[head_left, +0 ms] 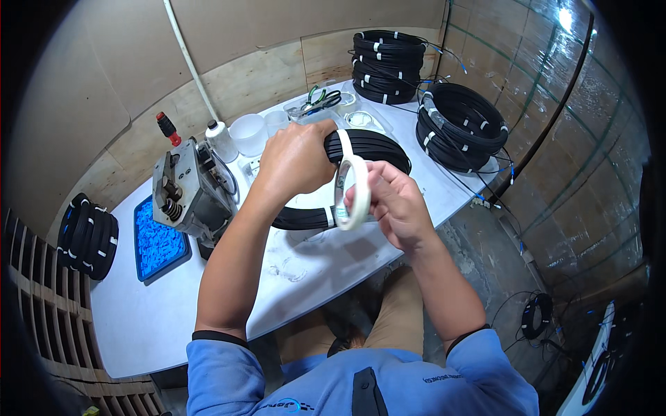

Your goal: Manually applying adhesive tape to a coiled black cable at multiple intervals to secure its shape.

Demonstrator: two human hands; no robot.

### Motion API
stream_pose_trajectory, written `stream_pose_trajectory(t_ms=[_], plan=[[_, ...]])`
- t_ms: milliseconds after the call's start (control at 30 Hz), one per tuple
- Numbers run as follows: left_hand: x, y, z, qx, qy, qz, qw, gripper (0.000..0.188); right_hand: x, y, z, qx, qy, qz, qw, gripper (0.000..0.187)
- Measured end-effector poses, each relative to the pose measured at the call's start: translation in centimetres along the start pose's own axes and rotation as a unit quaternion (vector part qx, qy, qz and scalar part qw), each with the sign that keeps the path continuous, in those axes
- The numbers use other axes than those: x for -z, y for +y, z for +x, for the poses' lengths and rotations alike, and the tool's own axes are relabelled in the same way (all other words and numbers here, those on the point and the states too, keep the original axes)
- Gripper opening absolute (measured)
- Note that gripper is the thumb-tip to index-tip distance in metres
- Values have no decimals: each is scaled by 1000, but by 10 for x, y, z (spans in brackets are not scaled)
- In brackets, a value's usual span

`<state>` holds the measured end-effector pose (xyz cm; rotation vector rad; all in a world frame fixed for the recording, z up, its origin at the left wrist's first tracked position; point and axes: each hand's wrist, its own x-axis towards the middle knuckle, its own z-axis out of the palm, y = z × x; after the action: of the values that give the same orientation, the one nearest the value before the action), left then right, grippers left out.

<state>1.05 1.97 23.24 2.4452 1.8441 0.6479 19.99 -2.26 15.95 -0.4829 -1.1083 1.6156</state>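
A coil of black cable [380, 149] is held above the white table by my left hand [295, 158], whose fingers are closed over its upper left part. My right hand [397, 204] pinches a roll of white tape [359, 193] by its side, thumb and fingers at the ring. From the roll a tape strip [345, 143] runs up onto the coil, right beside my left hand, and lies across the cable. Lower on the same coil another white band shows. The fingertips of my left hand are partly hidden behind the cable.
On the white table [156, 326] stand a grey bench machine [191, 184], a tray of small blue pieces [158, 239], a bottle [220, 142], a white tub [248, 134] and pliers [322, 102]. Stacked cable coils [388, 66] and more coils [461, 128] sit at the far right.
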Motion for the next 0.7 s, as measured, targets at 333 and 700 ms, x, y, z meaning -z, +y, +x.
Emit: stream_pose_trajectory(t_ms=[333,700], plan=[[-3,-3,5,3,11,5,1000,40,-7,10,3,-4,55,-110,992,29],[-8,-10,10,-22,22,-9,999,33,-4,10,1,-115,64,-35,991,22]])
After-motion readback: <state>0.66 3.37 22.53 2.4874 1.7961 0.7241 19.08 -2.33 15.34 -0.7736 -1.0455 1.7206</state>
